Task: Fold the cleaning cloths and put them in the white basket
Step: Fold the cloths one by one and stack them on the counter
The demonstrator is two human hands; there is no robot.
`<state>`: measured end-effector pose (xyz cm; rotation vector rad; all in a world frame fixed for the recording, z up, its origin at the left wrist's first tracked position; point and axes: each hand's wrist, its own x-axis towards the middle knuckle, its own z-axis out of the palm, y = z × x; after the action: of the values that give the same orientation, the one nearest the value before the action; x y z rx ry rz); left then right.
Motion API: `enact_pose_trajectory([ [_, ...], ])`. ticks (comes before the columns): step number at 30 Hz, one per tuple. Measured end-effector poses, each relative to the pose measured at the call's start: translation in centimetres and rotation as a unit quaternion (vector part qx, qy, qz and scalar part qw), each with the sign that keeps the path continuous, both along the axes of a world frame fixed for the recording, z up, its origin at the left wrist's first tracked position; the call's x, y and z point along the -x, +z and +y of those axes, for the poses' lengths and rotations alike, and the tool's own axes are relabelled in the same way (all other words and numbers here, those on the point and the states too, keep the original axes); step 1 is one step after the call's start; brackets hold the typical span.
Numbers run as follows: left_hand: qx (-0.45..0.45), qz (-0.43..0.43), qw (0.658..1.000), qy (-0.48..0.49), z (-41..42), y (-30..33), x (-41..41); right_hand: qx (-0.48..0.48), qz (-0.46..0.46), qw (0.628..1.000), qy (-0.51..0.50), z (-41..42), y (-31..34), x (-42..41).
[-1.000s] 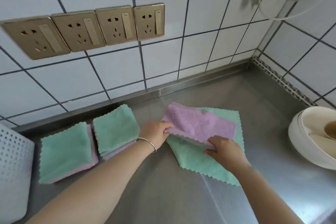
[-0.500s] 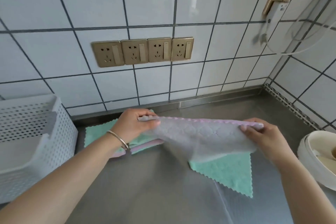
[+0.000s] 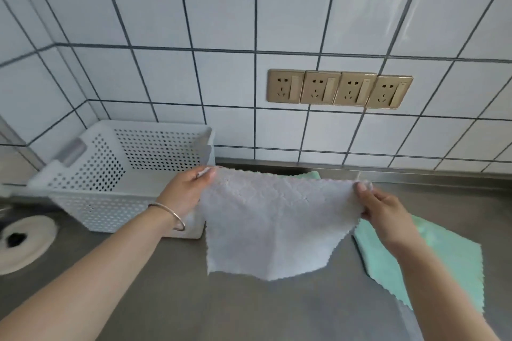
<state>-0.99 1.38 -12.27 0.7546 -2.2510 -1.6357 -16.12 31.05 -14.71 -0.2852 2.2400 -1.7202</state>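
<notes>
Left hand (image 3: 188,191) and right hand (image 3: 381,207) each pinch a top corner of the pale cloth (image 3: 273,225), hanging beside the white basket (image 3: 83,191). Thin pinches; a corner could slip, spoiling the fold.

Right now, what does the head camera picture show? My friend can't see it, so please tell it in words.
Two bare hands, the left hand and the right hand, hold a pale lilac cloth up by its top corners above a steel counter. A white basket stands at the left, and a green cloth lies flat at the right.
</notes>
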Motion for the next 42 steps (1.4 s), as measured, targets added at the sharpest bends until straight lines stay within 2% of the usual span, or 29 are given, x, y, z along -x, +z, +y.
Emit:
enact_pose_trajectory([
  [4,-0.018,-0.002,0.999,-0.047,-1.5,0.0,-3.3,0.057,-0.010,0.997,0.045,-0.8,-0.1,-1.0],
  [6,-0.042,-0.031,0.996,-0.078,-1.8,-1.5,-5.0,0.061,-0.050,0.995,0.068,-0.5,-1.5,-1.7],
  [9,-0.094,-0.107,0.986,-0.092,-1.8,-5.5,-7.4,0.031,-0.127,0.987,0.098,0.6,-5.1,-3.3],
  [12,-0.154,-0.157,0.969,-0.113,-1.1,-10.1,-9.8,-0.038,-0.207,0.975,0.065,1.5,-9.5,-6.0],
  [17,-0.239,-0.238,0.930,-0.145,0.4,-16.3,-12.6,-0.116,-0.370,0.919,0.074,3.8,-14.1,-9.8],
  [21,-0.308,-0.296,0.893,-0.143,1.3,-17.7,-13.6,-0.155,-0.411,0.895,0.078,5.5,-14.9,-10.6],
  [24,-0.312,-0.308,0.891,-0.118,1.1,-18.2,-12.8,-0.178,-0.415,0.884,0.121,5.3,-15.0,-10.1],
  [27,-0.260,-0.307,0.912,-0.080,1.1,-18.0,-11.1,-0.176,-0.379,0.900,0.125,4.3,-15.4,-9.1],
  [32,-0.027,-0.303,0.949,-0.080,0.5,-18.4,-7.2,-0.229,-0.274,0.930,0.085,1.5,-16.6,-6.6],
  [36,0.102,-0.332,0.934,-0.088,0.2,-19.3,-4.4,-0.290,-0.196,0.933,0.083,0.1,-17.8,-5.3],
  [42,0.170,-0.355,0.915,-0.088,-0.3,-20.5,-2.1,-0.356,-0.143,0.920,0.079,-0.9,-19.2,-4.0],
])
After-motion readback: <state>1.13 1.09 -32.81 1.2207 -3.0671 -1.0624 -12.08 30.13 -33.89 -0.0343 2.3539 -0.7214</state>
